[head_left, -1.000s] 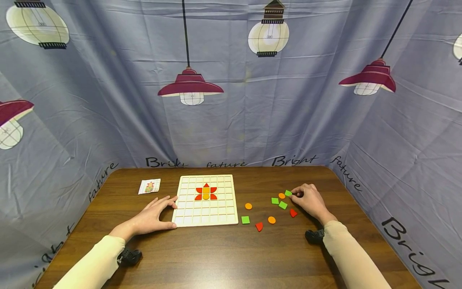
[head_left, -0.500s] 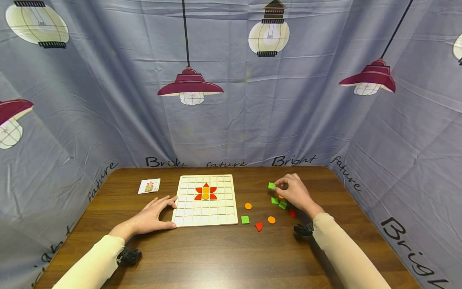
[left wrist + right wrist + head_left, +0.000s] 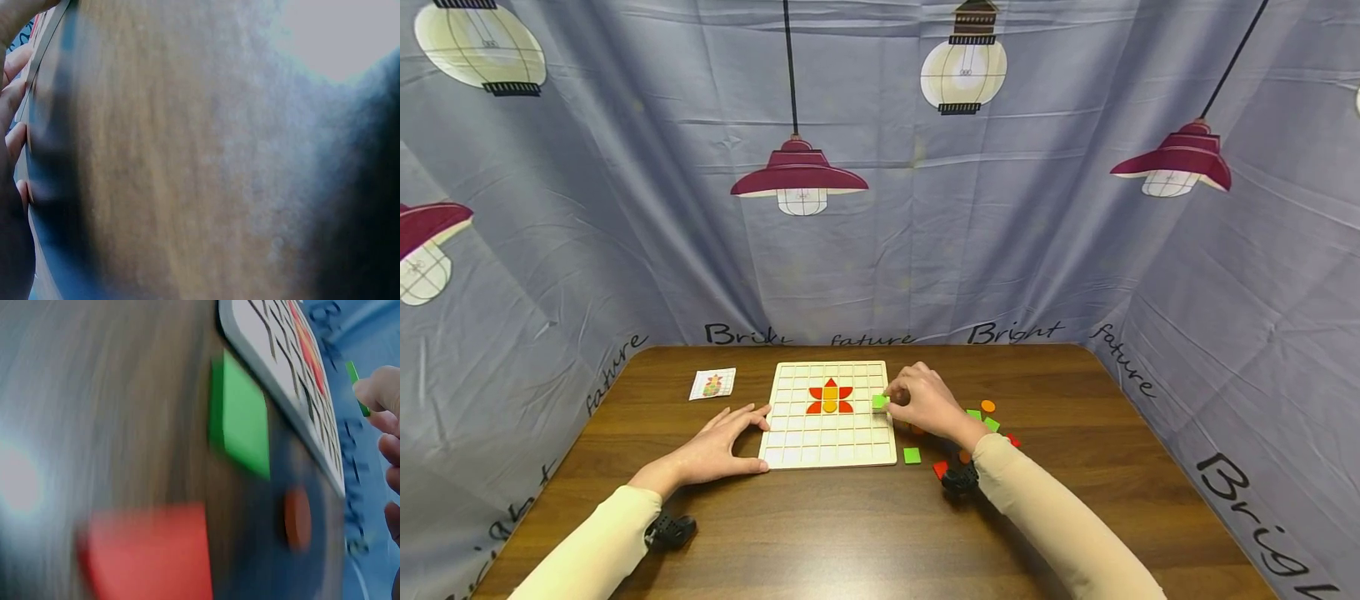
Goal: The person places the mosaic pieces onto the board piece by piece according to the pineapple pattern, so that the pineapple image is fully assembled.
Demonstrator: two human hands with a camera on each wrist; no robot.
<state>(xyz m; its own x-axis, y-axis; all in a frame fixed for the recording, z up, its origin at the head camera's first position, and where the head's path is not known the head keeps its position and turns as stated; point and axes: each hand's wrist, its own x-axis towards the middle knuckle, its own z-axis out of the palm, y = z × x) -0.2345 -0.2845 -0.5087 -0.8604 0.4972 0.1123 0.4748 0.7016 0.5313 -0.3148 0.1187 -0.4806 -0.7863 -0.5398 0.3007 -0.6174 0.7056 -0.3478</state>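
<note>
My right hand [image 3: 925, 404] pinches a green square tile [image 3: 879, 402] between thumb and fingertips, over the right side of the cream grid board [image 3: 850, 452]. In the right wrist view the same tile [image 3: 354, 378] shows edge-on at the fingertips. My left hand [image 3: 718, 447] rests at the board's left edge, fingers spread, thumb at the near left corner; the left wrist view shows its fingertips [image 3: 17, 140] along that edge. On the board, red tiles [image 3: 845, 393] flank a yellow-orange square and a round yellow disc [image 3: 830, 406], with a red triangle above.
A small picture card [image 3: 712, 383] lies left of the board. Right of it are a green square tile [image 3: 912, 456], a red tile [image 3: 940, 470], an orange disc [image 3: 988, 406] and more green tiles [image 3: 992, 424], some partly behind my right arm. A curtain [image 3: 880, 275] hangs behind the table.
My right hand has lifted the green tile from the loose pieces at the right and carried it left to above the board. The left hand has stayed at the board's edge.
</note>
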